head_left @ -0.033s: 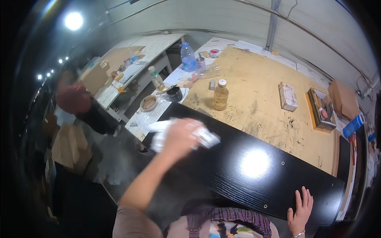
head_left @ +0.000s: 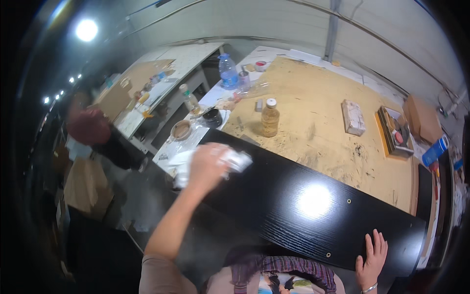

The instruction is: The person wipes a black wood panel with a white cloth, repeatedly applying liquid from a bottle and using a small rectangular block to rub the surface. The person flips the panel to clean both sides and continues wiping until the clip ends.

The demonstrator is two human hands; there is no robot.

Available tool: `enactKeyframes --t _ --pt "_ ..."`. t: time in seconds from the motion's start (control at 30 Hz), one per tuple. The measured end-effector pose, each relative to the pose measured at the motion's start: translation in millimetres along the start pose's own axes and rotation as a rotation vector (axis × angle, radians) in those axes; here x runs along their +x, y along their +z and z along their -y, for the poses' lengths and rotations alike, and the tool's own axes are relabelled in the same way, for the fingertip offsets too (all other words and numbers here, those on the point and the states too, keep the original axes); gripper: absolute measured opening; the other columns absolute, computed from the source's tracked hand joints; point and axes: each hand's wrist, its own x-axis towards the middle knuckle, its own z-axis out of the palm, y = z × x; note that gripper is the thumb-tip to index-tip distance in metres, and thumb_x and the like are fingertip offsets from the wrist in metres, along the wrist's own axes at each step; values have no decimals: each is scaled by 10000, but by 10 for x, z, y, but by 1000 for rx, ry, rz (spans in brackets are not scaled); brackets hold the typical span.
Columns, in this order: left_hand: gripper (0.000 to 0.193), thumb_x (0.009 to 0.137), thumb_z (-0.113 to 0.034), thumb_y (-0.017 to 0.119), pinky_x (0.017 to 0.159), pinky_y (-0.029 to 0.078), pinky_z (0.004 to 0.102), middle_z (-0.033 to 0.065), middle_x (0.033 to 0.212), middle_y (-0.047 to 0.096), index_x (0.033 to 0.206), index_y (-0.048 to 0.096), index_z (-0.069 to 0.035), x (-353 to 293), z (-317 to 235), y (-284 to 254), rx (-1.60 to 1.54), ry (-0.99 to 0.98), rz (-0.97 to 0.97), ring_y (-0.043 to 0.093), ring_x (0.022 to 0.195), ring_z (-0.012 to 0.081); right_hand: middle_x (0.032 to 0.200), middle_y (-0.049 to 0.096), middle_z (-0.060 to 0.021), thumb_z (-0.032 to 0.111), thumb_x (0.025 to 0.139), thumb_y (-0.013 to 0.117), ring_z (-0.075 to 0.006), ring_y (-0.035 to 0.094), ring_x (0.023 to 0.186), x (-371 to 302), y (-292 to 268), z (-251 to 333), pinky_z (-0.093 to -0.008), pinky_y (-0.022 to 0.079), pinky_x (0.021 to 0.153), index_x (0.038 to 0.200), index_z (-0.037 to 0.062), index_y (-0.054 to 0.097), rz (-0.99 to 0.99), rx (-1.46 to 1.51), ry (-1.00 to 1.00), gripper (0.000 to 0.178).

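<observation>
A long glossy black board (head_left: pixel 289 196) with visible wood grain lies slantwise across the near side of the worktable. At its far-left end my left hand (head_left: pixel 208 161) grips a crumpled white cloth (head_left: pixel 237 160) and presses it on the surface; the hand and cloth are slightly blurred. The hand partly hides the cloth and that end of the board. My right hand (head_left: pixel 373 257) lies flat on the board's near right end, fingers spread, with nothing in it. Small round fittings (head_left: pixel 349 201) sit in the board's face, which reflects a bright light.
Beyond the board, a capped bottle of yellowish liquid (head_left: pixel 270 117) stands on the stained tan sheet (head_left: pixel 313 98). A black pot (head_left: pixel 212 118), a bowl (head_left: pixel 181 130) and a large blue bottle (head_left: pixel 228 72) are at left. Right: a wrapped block (head_left: pixel 353 117), a tool box (head_left: pixel 394 132). A person (head_left: pixel 90 125) stands far left.
My left hand has slid the white cloth leftward toward the board's left end. My right hand stays in place on the board. The view has shifted slightly.
</observation>
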Motion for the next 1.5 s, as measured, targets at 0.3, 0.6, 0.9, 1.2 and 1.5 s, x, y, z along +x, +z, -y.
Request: enactKeyframes --t 0.3,0.6,0.9,1.2,1.5 --pt "277 825 -142 760 843 533 384 75 1047 705 1095 742 -80 156 746 -306 -280 -69 115 666 979 293 1619 399 -125 416 1090 228 -331 303 1525 -377 425 238 -522 148 1246 1534 88 463 -234 -95 402 599" --pt "184 910 -47 668 790 513 271 51 958 709 1051 709 65 -211 2274 -574 -1105 -616 -83 664 890 125 1636 359 -152 188 1045 439 -341 302 1526 -582 662 1200 -493 192 1253 1577 45 361 -323 -177 529 556" --pt "162 959 -120 667 596 454 246 11 797 668 892 714 19 -812 2593 280 -1491 -961 -26 591 677 66 1551 461 -196 1 852 616 -386 479 1381 -777 648 1427 -523 305 1198 1407 15 544 -236 -247 548 560" --pt "213 994 -136 639 567 428 247 -3 734 643 859 698 17 -1201 2336 299 -1554 -1104 196 561 620 56 1194 682 -196 -37 848 637 -373 639 1132 -88 345 2068 -486 448 1079 1110 -31 676 -397 -50 398 265" --pt "208 932 -190 733 791 483 279 31 914 666 1031 669 -19 -574 1733 -501 -1336 -813 -20 633 872 121 1077 718 -184 -92 734 711 -393 688 1029 1407 172 2752 -442 552 937 1059 -18 692 -319 183 -82 334"
